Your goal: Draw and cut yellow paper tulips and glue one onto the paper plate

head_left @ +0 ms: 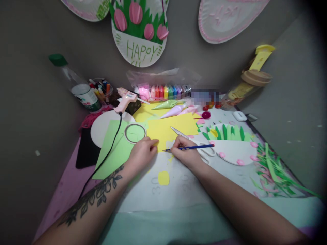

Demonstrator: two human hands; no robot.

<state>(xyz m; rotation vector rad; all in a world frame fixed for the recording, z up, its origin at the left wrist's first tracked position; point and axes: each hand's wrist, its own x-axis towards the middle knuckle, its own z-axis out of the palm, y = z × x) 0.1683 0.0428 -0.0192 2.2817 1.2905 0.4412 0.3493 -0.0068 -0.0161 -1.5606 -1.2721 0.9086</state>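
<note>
My right hand (186,153) is closed round a dark blue pencil (196,147) with a red end. The pencil's tip points left, at the lower edge of a yellow paper sheet (176,124). At that sheet's lower left corner, my left hand (143,153) is closed, with index finger and thumb on the paper. Partly under my right hand lies a pair of scissors (208,149) with white handles, blade towards the yellow sheet. A small cut yellow paper piece (164,178) rests below, between my forearms. Beside my left hand, a roll of tape (135,133) sits on green paper (112,149).
A pink glue gun (125,102) trails a black cord on the left. Behind stand a bottle (85,95), a marker holder (102,92) and colored clay packs (168,92). To the right are a decorated paper plate (232,149) and green paper strips (273,170).
</note>
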